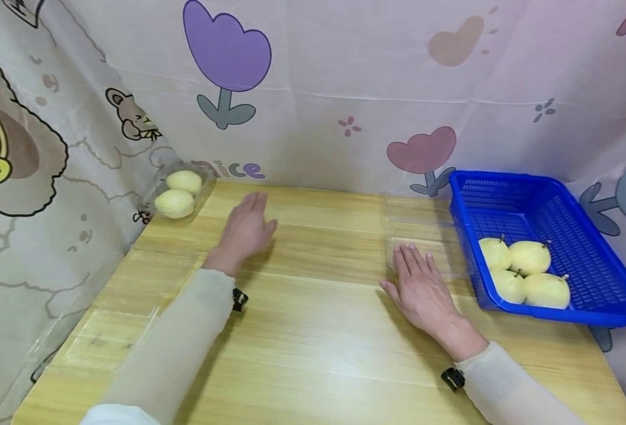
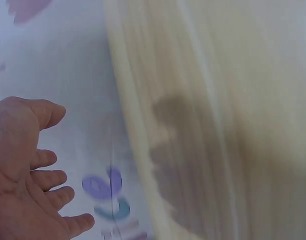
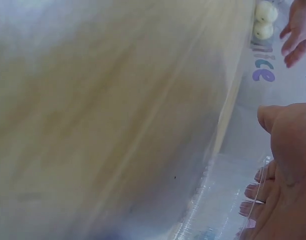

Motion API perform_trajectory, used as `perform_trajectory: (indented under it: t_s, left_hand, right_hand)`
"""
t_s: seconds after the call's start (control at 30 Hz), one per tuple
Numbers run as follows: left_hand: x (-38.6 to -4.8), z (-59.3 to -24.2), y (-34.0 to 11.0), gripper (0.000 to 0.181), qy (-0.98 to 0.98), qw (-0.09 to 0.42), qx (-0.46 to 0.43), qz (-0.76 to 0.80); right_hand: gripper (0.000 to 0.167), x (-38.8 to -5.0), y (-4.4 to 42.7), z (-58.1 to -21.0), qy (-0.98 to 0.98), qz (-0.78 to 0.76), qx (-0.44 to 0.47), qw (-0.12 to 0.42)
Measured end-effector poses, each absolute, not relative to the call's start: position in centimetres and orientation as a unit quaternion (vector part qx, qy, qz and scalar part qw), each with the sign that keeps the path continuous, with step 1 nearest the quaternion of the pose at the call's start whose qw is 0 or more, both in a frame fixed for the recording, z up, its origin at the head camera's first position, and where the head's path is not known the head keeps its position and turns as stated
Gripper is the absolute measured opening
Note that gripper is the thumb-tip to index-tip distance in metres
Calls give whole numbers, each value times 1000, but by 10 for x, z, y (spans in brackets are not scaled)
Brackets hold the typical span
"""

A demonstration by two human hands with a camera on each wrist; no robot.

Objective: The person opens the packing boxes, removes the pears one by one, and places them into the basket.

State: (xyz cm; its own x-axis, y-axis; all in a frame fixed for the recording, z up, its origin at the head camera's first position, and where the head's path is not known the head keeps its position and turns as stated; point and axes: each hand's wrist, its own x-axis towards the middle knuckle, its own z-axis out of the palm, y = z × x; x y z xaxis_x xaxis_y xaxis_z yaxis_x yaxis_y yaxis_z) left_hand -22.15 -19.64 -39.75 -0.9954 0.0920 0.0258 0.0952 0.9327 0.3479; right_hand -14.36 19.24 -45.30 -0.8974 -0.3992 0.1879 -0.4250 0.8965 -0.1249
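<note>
from here i see the left hand [image 1: 243, 229] over the table [image 1: 313, 336], fingers extended, holding nothing, near a clear box [image 1: 204, 188] of two yellow fruits [image 1: 175, 203]; the right hand [image 1: 423, 295], likewise empty, is at a clear container [image 1: 421, 230] beside the blue basket [image 1: 589, 236], contact unclear.

High forward-down head view, close-in wrist views, tabletop [image 1: 313, 330] in all.

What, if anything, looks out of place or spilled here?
One thing: the right side of the basket appears to jut past the edge of the table, rather than sitting fully on it. Nothing looks spilled: four pears sit in the basket, two more in a clear box.
</note>
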Motion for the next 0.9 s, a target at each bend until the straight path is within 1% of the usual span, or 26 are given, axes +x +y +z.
perform_trajectory:
  t_s: [0.23, 0.33, 0.47, 0.63, 0.8, 0.9]
  left_hand:
    - [-227, -384, -255, 79, -985, 22, -8, -172]
    - [-228, -379, -276, 82, -985, 18, 18, -172]
    - [-233, -377, -301, 90, -986, 2, 49, -160]
    - [-237, -379, -326, 101, -990, -23, 63, -128]
    - [-237, -383, -337, 112, -989, -64, 76, -113]
    - [-237, -385, -338, 115, -987, -76, 81, -113]
  right_hand:
    - [79, -142, 193, -454, -971, 73, 213, 81]
    - [79, -142, 192, -455, -971, 73, 213, 84]
    - [80, -142, 193, -455, -971, 75, 212, 85]
    - [80, -141, 193, -455, -971, 76, 212, 81]
    - [80, -141, 193, -455, -970, 75, 217, 79]
    - [79, -141, 194, -455, -970, 75, 216, 79]
